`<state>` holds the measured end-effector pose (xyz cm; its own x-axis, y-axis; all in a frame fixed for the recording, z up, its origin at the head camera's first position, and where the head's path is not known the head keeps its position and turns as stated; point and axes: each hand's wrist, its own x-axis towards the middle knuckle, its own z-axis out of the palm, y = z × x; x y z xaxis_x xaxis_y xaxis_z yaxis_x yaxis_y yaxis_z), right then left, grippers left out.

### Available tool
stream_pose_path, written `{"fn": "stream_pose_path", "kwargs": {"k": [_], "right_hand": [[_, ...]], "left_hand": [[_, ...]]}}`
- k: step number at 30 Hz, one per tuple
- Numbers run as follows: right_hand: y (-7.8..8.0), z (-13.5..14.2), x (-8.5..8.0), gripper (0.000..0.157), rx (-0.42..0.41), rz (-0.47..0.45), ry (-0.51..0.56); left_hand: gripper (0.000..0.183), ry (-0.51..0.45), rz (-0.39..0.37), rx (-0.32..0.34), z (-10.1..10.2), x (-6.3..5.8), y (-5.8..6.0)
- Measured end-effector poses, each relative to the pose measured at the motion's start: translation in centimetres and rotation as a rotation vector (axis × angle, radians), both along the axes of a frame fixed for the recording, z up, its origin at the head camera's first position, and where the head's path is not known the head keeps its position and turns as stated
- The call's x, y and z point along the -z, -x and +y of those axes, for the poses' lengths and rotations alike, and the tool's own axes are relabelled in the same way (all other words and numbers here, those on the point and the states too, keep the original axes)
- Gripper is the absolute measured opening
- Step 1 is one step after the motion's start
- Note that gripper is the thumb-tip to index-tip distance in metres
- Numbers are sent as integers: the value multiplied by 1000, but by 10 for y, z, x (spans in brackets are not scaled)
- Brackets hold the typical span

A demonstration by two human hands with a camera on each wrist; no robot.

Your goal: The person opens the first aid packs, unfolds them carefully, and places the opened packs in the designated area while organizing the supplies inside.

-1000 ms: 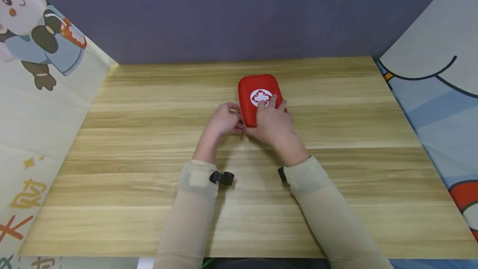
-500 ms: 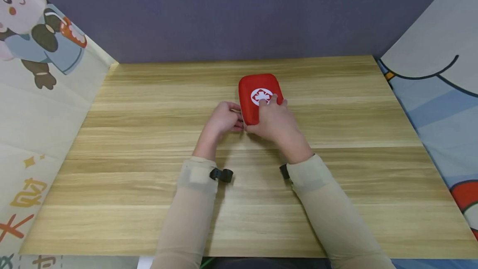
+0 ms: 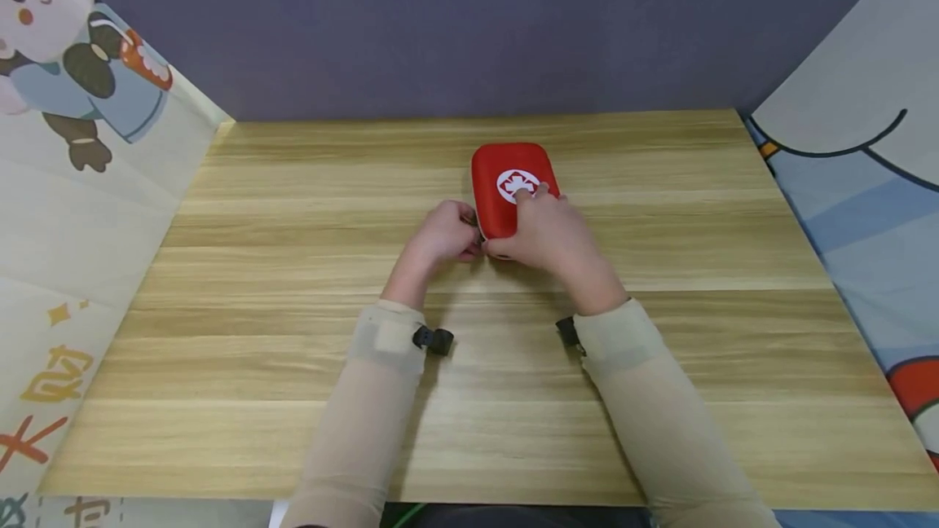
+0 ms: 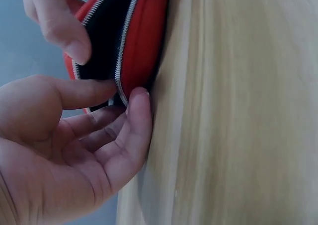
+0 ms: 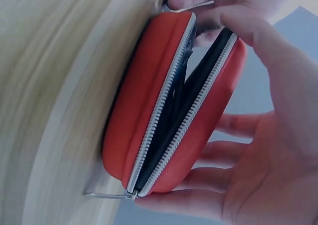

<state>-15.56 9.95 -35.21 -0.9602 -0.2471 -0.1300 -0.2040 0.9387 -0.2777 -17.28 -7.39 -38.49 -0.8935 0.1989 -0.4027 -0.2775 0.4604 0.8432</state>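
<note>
Left hand (image 3: pixel 443 233) pinches lower half (image 4: pixel 144 41) of red case (image 3: pixel 499 173) at its near-left corner, right hand (image 3: pixel 555 235) grips its lid (image 5: pixel 213 115) from near-right, case's long axis pointing away.

The left hand (image 4: pixel 74 160) pinches the red case (image 4: pixel 144 41) — zipper (image 4: pixel 119 61) parted, black interior (image 4: pixel 103 46) showing.

The lid of the red case (image 3: pixel 506 158) bears a round white sign (image 3: pixel 516 183) with a cross-like figure in white and red, its lower edge partly hidden. Large characters in gold (image 3: pixel 57 374), orange-red (image 3: pixel 31 441), grey-green (image 3: pixel 11 509) and brown (image 3: pixel 86 509) stand on the pale left wall (image 3: pixel 44 247), some cut off; their wording cannot be made out.
</note>
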Motion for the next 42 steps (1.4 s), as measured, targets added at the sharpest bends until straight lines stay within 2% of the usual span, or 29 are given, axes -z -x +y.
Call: {"fn": "stream_pose_path", "kwargs": {"k": [6,13,22,30,36,42], "right_hand": [[3,7,-4,86,-1,-38,65],[8,21,-10,97,29,-129,182],[11,42,-14,104,59,-195,277],[7,53,-16,100,33,-179,352],[-1,72,-22,93,39,-256,472],[-7,92,-26,80,27,-283,595]], "left_hand": [[29,28,9,24,-2,3,1],[32,91,35,68,-2,5,3],[71,117,53,89,-2,5,6],[76,117,37,89,-3,6,5],[79,105,10,114,-12,4,0],[81,78,-23,109,-29,3,-5]]}}
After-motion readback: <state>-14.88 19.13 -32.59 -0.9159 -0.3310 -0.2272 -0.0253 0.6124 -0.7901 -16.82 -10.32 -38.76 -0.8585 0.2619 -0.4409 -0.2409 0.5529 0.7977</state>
